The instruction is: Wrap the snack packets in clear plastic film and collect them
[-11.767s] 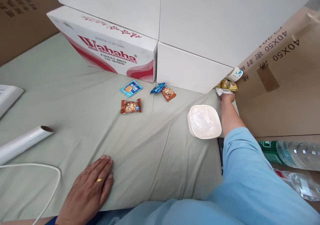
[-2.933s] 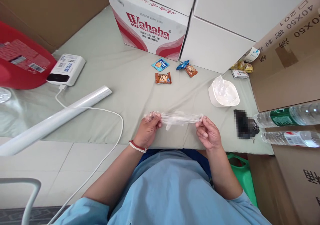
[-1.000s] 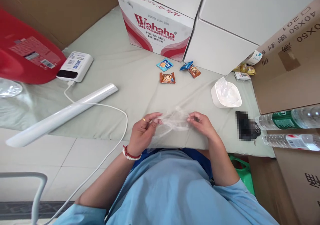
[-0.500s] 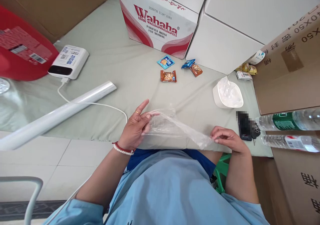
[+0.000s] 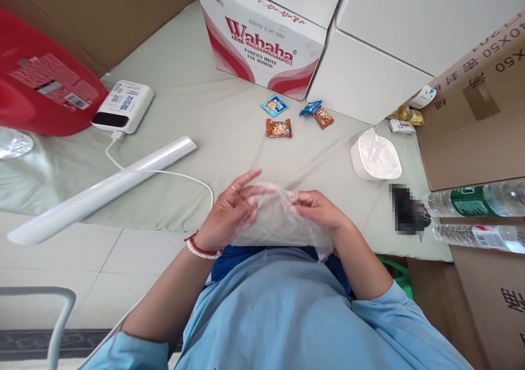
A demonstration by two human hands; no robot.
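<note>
Covering most of the view, a pale green sheet [image 5: 197, 118] carries a red-and-white water carton [image 5: 262, 41] and a plain white box [image 5: 369, 80] at the back, a long roll of clear film [image 5: 102, 192] and a white power bank [image 5: 123, 106] to the left, a white bowl [image 5: 356, 165] to the right, and small snack packets [image 5: 279, 128] before the carton. At the near edge, both hands meet on a thin clear plastic bag [image 5: 274, 225] held just above the person's lap. The left hand [image 5: 227, 214] grips its left side with the forefinger raised, and the right hand [image 5: 318, 211] pinches its upper edge, fingers curled.
</note>
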